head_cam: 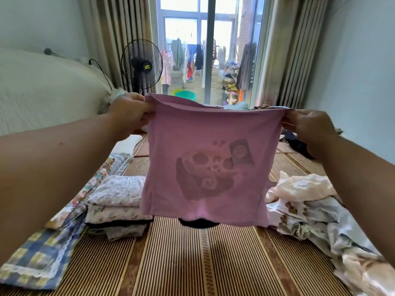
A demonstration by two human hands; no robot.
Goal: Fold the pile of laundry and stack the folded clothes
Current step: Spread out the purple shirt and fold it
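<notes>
A pink T-shirt point(210, 146) with a dark print showing through hangs spread in the air above the striped mat point(192, 259). My left hand point(128, 113) grips its upper left corner and my right hand point(310, 129) grips its upper right corner. A stack of folded clothes point(116, 201), floral on top, lies on the mat at the left. An unfolded pile of pale and printed laundry point(307, 206) lies at the right. A dark garment point(198, 223) peeks out below the shirt's hem.
A checked and floral quilt point(42, 253) runs along the mat's left edge. A standing fan point(142, 65) is by the curtains, beside a covered bed point(42, 88). More dark clothing point(299, 144) lies at the far right, and a glass door is behind.
</notes>
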